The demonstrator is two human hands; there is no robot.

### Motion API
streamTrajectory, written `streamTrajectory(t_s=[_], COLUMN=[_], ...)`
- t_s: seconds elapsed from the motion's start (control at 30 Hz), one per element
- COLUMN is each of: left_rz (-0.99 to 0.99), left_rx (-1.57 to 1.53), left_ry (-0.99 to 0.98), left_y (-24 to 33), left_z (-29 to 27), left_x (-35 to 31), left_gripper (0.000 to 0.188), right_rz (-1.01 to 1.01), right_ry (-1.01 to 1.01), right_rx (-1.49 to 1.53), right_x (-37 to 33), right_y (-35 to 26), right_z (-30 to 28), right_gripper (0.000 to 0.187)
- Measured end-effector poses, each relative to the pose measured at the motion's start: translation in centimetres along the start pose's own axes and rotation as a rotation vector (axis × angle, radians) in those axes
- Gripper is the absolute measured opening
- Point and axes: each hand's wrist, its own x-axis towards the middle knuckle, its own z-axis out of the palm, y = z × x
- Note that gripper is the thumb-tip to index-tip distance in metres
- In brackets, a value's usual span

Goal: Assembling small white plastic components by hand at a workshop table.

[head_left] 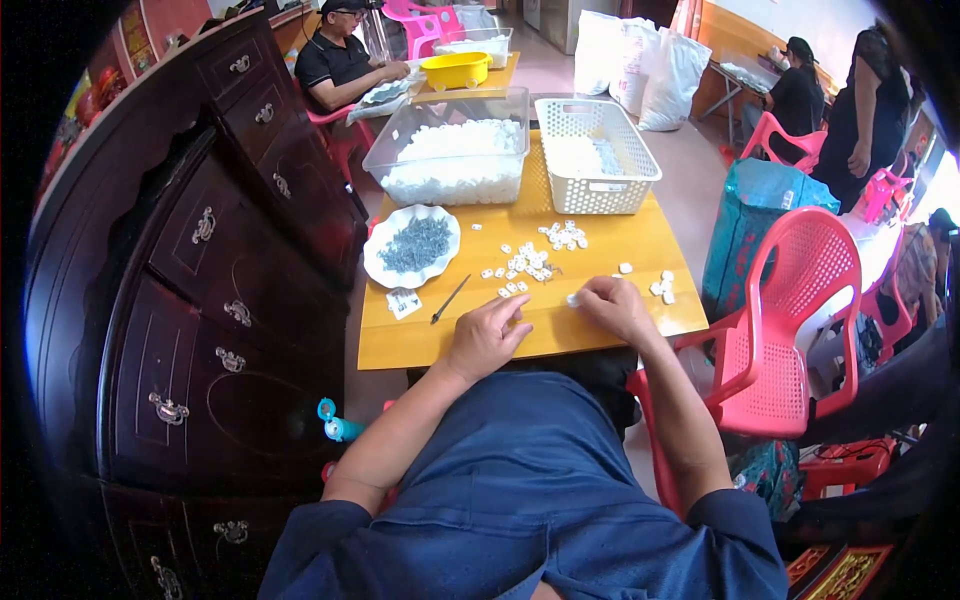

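Grip clamped on a small white piece, a person's right hand is poised over the yellow surface, the left hand nearby with thumb and fingers apart. Handling a single piece appears the step; the next move seems to call for a steady hold.

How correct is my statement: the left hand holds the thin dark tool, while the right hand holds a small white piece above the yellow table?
The left hand does not hold the thin dark tool; the head view shows it lying on the yellow table. The right hand does hold a small white piece above the table.
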Motion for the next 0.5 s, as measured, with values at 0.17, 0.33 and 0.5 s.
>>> streamTrajectory(t_s=[0.17,0.33,0.5], left_rz=[0.021,-0.060,-0.047], left_rx=[0.087,0.238,0.325], left_ry=[0.019,-0.100,-0.186], left_y=[-0.6,-1.0,-1.5], left_z=[0.8,0.8,1.3], left_x=[0.5,2.1,4.1], left_gripper=[0.042,0.046,0.045], right_rz=[0.113,0.175,0.113], right_ry=[0.092,0.241,0.362], right_rx=[-0.414,-0.579,-0.536], right_x=[-0.3,-0.4,-0.4], right_y=[1.8,3.4,4.2], right_z=[-4.0,-5.5,-5.6], right_gripper=[0.031,0.027,0.022])
